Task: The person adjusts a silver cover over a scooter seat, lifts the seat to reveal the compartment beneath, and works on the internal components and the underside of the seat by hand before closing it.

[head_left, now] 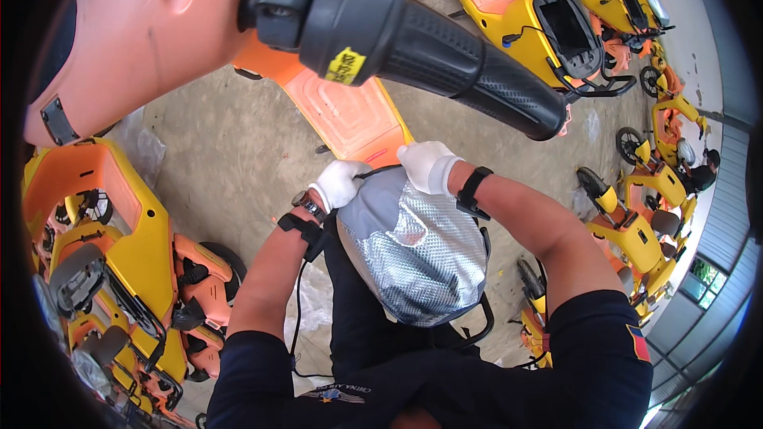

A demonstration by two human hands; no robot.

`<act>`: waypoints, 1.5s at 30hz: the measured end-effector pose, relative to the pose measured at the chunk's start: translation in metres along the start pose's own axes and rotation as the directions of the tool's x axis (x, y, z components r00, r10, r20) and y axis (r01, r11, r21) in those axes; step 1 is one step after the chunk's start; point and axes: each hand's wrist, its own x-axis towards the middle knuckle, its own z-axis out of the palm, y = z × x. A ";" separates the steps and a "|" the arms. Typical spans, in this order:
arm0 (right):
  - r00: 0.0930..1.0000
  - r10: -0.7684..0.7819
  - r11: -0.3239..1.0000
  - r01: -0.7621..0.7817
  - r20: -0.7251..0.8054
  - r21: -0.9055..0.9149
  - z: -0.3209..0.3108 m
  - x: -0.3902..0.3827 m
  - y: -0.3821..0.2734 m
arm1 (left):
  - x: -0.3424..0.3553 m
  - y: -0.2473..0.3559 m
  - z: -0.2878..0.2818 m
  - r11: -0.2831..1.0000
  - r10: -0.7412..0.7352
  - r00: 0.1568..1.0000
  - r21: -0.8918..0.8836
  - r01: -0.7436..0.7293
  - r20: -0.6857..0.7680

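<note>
Nearest the camera hung a black handlebar grip (445, 48), ribbed along its length, with a small yellow sticker (345, 66) on its collar, running from the top centre down toward the right. Beside it, at upper left, sat a smooth orange body panel (135, 40).

Below the grip, the person held a silver quilted cover (413, 250) against the lap, its padded, reflective face turned upward and its upper part plain grey. A black cord (380, 170) ran along the top edge of the cover.

The left hand (340, 183), in a white glove, was closed at the upper left corner of the cover, fingers curled over the cord. The right hand (429, 165), also gloved in white, was closed on the upper right edge of the same cover, just beside the left hand. Whether its fingers pinched the cord or only the fabric could not be told. Each forearm carried a black strap near the wrist, and a thin black cable hung down from the left one.

A flat orange panel (342, 115) lay on the concrete floor (238, 151) just beyond the hands. Yellow-and-orange scooters (119, 270) stood at the left, and further scooters (636, 222) of the same colours were lined up along the right side and top right.
</note>
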 end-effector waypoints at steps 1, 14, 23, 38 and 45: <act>1.000 0.004 1.000 -0.004 -0.002 -0.004 0.002 -0.002 0.001 | 0.004 0.003 -0.001 1.000 0.016 1.000 -0.015 -0.016 0.015; 0.989 0.060 0.978 -0.031 -0.136 0.205 0.031 0.010 0.016 | 0.032 0.004 0.001 0.986 -0.039 0.999 0.161 0.035 0.023; 0.993 -0.043 0.778 0.100 -0.106 0.620 0.075 -0.002 0.072 | 0.038 0.005 -0.004 0.978 -0.207 0.960 0.069 0.197 0.190; 0.988 0.139 0.911 -0.102 -0.065 0.399 0.051 -0.046 0.047 | 0.093 0.044 -0.006 0.977 -0.169 0.837 0.200 0.073 0.520; 0.941 0.290 0.812 -0.146 -0.174 0.564 0.061 -0.054 0.040 | 0.069 0.049 0.000 0.995 0.053 0.966 0.066 -0.072 0.253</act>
